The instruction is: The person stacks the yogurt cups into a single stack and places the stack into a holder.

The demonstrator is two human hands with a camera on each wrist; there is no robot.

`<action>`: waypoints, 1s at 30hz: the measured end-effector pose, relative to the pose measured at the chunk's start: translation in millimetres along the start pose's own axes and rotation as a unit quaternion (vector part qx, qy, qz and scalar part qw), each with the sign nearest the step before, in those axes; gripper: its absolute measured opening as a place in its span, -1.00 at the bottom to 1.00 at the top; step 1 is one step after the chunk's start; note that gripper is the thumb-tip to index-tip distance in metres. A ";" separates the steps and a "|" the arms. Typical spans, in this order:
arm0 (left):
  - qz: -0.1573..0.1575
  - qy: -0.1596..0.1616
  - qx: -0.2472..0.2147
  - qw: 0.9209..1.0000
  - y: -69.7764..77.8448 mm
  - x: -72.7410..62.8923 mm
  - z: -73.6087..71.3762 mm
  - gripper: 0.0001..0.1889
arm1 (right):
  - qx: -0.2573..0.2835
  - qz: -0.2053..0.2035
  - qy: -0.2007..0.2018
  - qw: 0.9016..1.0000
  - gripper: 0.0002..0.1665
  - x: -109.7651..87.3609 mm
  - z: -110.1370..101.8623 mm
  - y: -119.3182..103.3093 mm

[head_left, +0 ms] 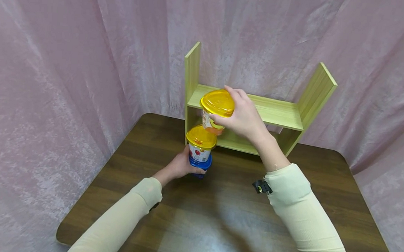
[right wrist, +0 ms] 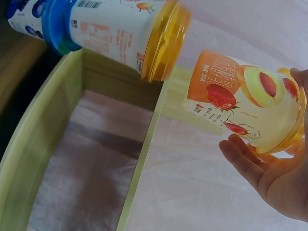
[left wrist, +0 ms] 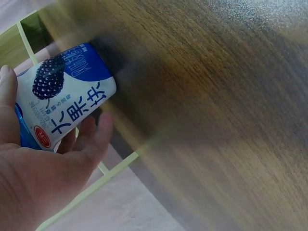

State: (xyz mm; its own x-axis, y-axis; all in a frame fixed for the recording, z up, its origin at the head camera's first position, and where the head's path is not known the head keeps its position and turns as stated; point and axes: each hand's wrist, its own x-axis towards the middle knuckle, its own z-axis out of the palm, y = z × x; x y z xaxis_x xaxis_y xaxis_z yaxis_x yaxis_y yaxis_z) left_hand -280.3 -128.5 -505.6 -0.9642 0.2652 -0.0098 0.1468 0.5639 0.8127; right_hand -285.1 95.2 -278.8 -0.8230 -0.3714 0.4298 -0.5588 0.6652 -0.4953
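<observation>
My right hand (head_left: pixel 244 115) grips a yellow-lidded yogurt cup (right wrist: pixel 243 98) near its lid. Peach and strawberry pictures decorate this cup's orange and white label. Below it, another yellow-lidded yogurt cup (head_left: pixel 199 152) stands on top of a blue-lidded yogurt cup (left wrist: pixel 72 89) with a blackberry on its label. In the right wrist view, a narrow gap separates the raised cup's base from the lower yellow lid. Thumb and fingers of my left hand (head_left: pixel 179 165) hold the blue-lidded cup from both sides, low at the dark table. Its base is in shadow.
Right behind the cups stands a light wooden shelf (head_left: pixel 277 112) with two upright side panels and a lower compartment. The brown wooden table (head_left: pixel 144 145) has rounded corners. Pink curtains (head_left: pixel 130 39) hang around its back and sides.
</observation>
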 end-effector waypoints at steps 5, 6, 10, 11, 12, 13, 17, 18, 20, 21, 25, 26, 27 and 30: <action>0.009 -0.001 -0.008 1.000 -3.2 1.0 -0.6 0.06 | 0.003 -0.009 -0.010 1.000 0.10 3.7 7.4 -6.0; 0.010 -0.001 -0.007 1.000 -3.4 1.2 -0.6 0.07 | 0.003 -0.010 -0.013 1.000 0.10 4.4 8.8 -7.3; 0.006 0.002 -0.001 1.000 -3.9 1.8 -0.8 0.07 | -0.001 -0.015 -0.023 1.000 0.10 6.2 15.0 -12.3; 0.005 0.003 0.000 1.000 -3.9 1.8 -0.9 0.07 | -0.002 -0.014 -0.026 1.000 0.09 6.3 16.4 -13.6; 0.003 0.003 0.000 1.000 -4.0 1.8 -1.1 0.07 | -0.005 -0.014 -0.029 0.999 0.09 6.3 17.9 -14.6; 0.003 0.003 -0.001 1.000 -4.1 1.9 -1.3 0.07 | -0.007 -0.013 -0.032 0.999 0.09 6.4 19.5 -15.2; 0.004 0.002 -0.009 1.000 -4.1 1.8 -1.9 0.06 | -0.007 -0.006 -0.046 0.999 0.08 6.1 24.7 -16.2; 0.005 0.001 -0.010 1.000 -4.2 1.8 -1.8 0.06 | -0.008 -0.004 -0.048 0.999 0.08 5.9 25.7 -16.1; 0.007 -0.001 -0.013 1.000 -4.4 1.5 -1.8 0.05 | -0.007 -0.002 -0.053 0.999 0.09 5.4 27.8 -15.7; 0.009 -0.001 -0.014 1.000 -4.6 1.5 -1.9 0.05 | -0.009 -0.001 -0.055 0.998 0.10 5.2 28.6 -15.5; 0.017 -0.003 -0.021 1.000 -4.8 1.9 -2.1 0.06 | -0.012 -0.001 -0.061 0.998 0.10 4.8 30.8 -14.6; 0.018 -0.003 -0.024 1.000 -4.9 2.2 -2.3 0.06 | -0.011 -0.001 -0.061 0.998 0.10 4.8 31.3 -14.4; 0.019 -0.004 -0.025 1.000 -4.9 2.5 -2.3 0.05 | -0.012 -0.001 -0.062 0.998 0.10 4.8 31.5 -14.2; 0.018 -0.005 -0.028 0.999 -4.6 2.7 -2.6 0.04 | -0.014 0.002 -0.063 0.998 0.10 4.7 31.8 -13.7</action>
State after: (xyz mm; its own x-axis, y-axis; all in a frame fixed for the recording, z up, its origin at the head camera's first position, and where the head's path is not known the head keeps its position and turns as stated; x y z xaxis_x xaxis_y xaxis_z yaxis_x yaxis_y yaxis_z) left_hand -284.2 -132.5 -507.8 -0.9560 0.2929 0.0146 0.1687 0.5085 0.8444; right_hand -284.6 63.7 -293.9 -0.8322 -0.4460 0.3294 -0.5543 0.6843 -0.4738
